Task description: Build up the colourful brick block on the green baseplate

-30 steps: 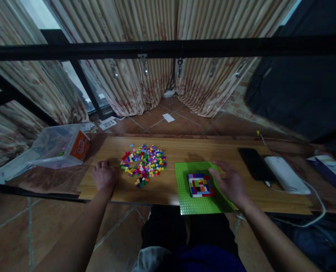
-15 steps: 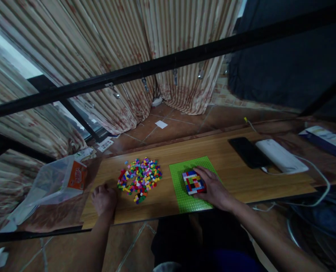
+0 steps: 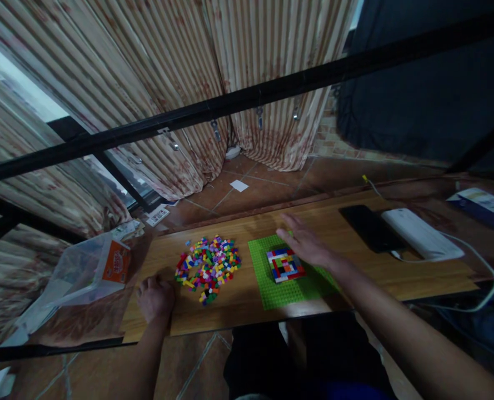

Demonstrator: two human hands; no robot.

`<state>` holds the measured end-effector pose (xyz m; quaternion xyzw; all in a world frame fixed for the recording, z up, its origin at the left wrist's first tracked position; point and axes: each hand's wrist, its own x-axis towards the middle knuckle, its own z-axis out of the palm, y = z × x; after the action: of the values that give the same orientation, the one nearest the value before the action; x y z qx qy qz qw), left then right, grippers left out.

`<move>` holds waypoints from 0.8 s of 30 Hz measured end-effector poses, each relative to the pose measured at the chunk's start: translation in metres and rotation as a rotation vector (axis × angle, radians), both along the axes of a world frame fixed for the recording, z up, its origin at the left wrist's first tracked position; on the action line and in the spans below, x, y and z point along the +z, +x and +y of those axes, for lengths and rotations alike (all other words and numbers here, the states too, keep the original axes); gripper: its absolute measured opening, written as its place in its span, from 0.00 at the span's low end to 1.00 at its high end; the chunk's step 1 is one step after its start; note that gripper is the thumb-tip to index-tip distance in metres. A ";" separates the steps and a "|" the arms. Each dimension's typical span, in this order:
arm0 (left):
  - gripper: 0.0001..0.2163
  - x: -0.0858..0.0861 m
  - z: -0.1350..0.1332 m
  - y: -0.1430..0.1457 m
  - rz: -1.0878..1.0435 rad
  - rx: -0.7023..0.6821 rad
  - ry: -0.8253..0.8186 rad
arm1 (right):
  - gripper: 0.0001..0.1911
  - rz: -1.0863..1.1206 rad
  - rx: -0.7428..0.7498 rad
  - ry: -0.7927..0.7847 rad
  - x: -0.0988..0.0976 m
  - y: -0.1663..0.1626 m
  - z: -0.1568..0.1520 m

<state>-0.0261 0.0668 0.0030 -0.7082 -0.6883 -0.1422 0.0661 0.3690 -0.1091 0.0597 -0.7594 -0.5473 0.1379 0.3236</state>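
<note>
A green baseplate (image 3: pixel 288 289) lies on the wooden board (image 3: pixel 355 261), with a small multicoloured brick slab (image 3: pixel 285 264) built on it. My right hand (image 3: pixel 307 244) hovers just above and behind the slab, fingers stretched out flat, holding nothing. A loose pile of small coloured bricks (image 3: pixel 208 265) lies to the left of the baseplate. My left hand (image 3: pixel 155 296) rests on the board near its front left corner, beside the pile, with the fingers curled under.
A clear plastic bag with an orange label (image 3: pixel 86 272) lies off the board's left end. A black phone (image 3: pixel 367 226) and a white power bank (image 3: pixel 422 233) with a cable sit at the right. A black metal bar (image 3: pixel 247 103) crosses overhead.
My right hand has lifted off the brick slab and moved back and up, fingers now spread. The left hand has stayed put. The view has shifted slightly.
</note>
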 end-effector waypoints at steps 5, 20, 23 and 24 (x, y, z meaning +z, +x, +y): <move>0.18 0.001 -0.002 0.001 -0.028 0.023 0.001 | 0.37 -0.321 0.218 -0.146 -0.020 -0.048 0.014; 0.15 -0.001 -0.011 0.000 -0.219 0.006 0.058 | 0.35 -0.401 0.251 -0.111 -0.055 -0.048 0.026; 0.14 0.006 -0.021 0.005 -0.290 -0.009 0.092 | 0.34 -0.438 0.236 -0.081 -0.058 -0.047 0.027; 0.14 0.009 -0.027 0.010 -0.325 -0.033 0.103 | 0.33 -0.450 0.228 -0.070 -0.059 -0.046 0.026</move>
<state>-0.0158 0.0397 0.0121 -0.6828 -0.6700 -0.2911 -0.0122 0.3228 -0.0829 0.0012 -0.7150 -0.6826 0.0199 0.1497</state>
